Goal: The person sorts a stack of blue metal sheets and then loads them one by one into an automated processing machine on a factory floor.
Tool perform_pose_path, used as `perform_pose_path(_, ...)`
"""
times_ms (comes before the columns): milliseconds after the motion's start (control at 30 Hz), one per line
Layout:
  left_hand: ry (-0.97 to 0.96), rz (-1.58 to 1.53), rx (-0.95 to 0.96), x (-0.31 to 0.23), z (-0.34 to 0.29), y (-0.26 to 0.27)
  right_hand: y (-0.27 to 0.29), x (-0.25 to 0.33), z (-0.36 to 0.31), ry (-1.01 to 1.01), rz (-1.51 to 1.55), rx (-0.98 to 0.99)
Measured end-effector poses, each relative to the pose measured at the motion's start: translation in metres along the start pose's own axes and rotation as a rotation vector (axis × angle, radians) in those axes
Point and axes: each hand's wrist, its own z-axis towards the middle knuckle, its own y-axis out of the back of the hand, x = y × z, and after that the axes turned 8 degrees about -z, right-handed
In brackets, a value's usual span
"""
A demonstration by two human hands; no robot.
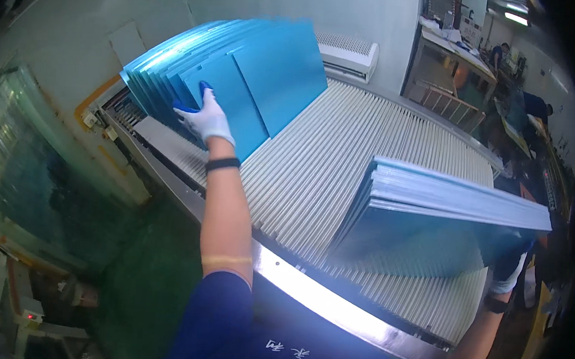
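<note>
My left hand (205, 115), in a white glove with blue fingertips, has its thumb and forefinger spread at the left edge of a small blue panel (229, 102). That panel stands at the front of a leaning row of shiny blue sheets (287, 70). To the right, a second stack of flat panels (426, 239), pale along the top edges, stands tilted on the white rollers. Gloved too, my right hand (510, 271) is at the right end of that stack. Its fingers are mostly hidden, so its grip does not show.
A roller conveyor (317, 158) with ridged white rollers and a shiny metal front rail (332, 299) lies before me. A white vented unit (346, 55) stands behind it. At the far right are a workbench (456, 51) and a person (498, 56). Green floor (144, 249) shows at left.
</note>
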Motion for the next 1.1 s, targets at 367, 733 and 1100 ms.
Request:
perform_pose_path(367,0.133,-0.012,0.163,0.061,0.109,-0.035,-0.019,0.0,-0.036,0.069,0.146,-0.063)
perform_pose_path(733,0.071,-0.214,0.432,0.061,0.079,-0.092,-0.06,0.022,-0.021,0.093,0.005,-0.032)
perform_pose_path(1100,-0.045,0.148,0.384,0.055,0.032,-0.163,-0.117,0.041,-0.019,0.105,-0.318,-0.182)
